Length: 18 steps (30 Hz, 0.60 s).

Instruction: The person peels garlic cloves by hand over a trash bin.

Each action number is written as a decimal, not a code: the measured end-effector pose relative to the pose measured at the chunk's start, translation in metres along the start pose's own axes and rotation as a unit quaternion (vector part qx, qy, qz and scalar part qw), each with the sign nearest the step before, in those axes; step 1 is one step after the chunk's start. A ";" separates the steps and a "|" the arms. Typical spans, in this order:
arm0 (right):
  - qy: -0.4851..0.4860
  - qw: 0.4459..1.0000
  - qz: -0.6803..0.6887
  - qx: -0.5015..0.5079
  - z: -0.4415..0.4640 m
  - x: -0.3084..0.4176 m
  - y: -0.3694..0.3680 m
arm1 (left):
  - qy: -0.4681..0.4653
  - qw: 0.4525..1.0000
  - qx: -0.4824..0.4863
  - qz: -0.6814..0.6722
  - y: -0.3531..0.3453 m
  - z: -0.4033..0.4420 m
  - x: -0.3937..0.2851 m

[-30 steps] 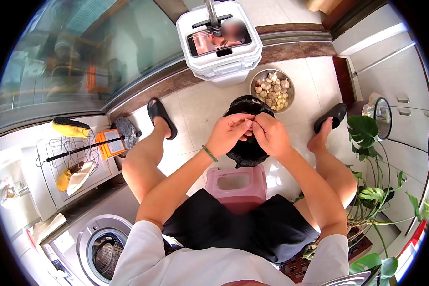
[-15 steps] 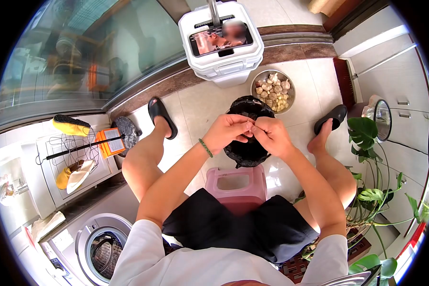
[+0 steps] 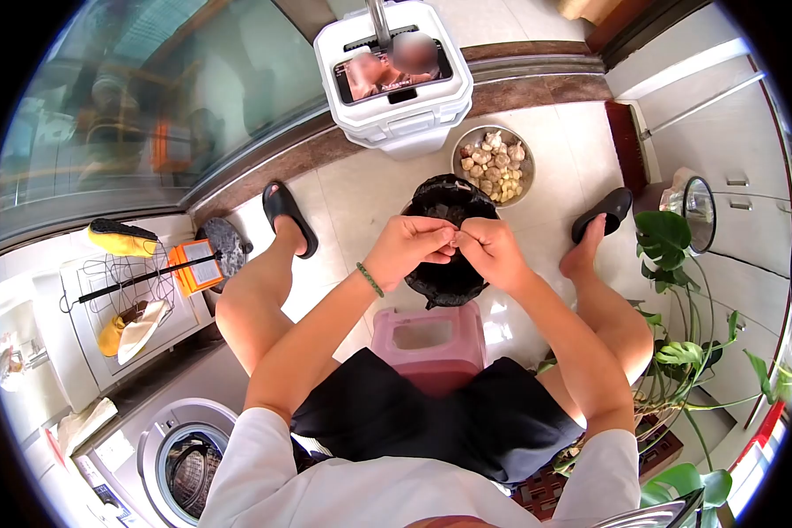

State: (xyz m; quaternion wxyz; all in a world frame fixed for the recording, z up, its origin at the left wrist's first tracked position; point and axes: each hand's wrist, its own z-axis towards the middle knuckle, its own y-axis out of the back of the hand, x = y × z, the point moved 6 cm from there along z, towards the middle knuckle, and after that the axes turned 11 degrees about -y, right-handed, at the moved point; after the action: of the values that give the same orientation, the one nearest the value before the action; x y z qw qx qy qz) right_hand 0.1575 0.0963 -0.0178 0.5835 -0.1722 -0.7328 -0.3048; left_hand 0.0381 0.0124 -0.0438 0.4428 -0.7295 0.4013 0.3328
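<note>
Both my hands meet fingertip to fingertip above a round bin [image 3: 444, 286] lined with a black plastic bag. My left hand [image 3: 414, 248], with a green beaded bracelet [image 3: 370, 279] at the wrist, is closed in a pinch. Thumb and curled fingers of my right hand [image 3: 491, 248] press together against it. Between the fingertips is a small pale garlic clove [image 3: 453, 240], mostly covered by the fingers. Just beyond the bin, a metal bowl [image 3: 530, 176] on the floor holds whole garlic bulbs [image 3: 502, 157] and peeled cloves [image 3: 505, 190].
A white lidded bin [image 3: 405, 114] carrying a phone [image 3: 392, 69] stands ahead. Close to my lap is a pink stool [image 3: 473, 339]. A leafy potted plant [image 3: 664, 239] and cabinets [image 3: 739, 167] line the right; a washing machine [image 3: 180, 409] is at lower left.
The whole view has shifted slightly, so everything appears a little further left. My hands stay pinched together over the bin, with only small finger movement.
</note>
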 end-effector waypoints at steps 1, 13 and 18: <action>0.001 1.000 -0.001 0.000 0.003 0.002 0.003 | 0.007 1.000 0.020 -0.008 -0.001 0.001 -0.002; 0.043 0.989 -0.129 0.058 -0.002 0.009 0.000 | 0.060 0.997 0.046 -0.006 0.008 0.005 0.014; 0.044 0.983 -0.162 0.068 -0.003 0.002 -0.003 | 0.053 0.997 0.039 0.027 0.005 0.006 0.017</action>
State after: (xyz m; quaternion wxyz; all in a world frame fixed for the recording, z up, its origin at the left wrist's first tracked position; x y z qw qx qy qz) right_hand 0.1576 0.0922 -0.0157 0.5686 0.0025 -0.7433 -0.3523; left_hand 0.0403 0.0119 -0.0621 0.4401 -0.7169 0.4564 0.2899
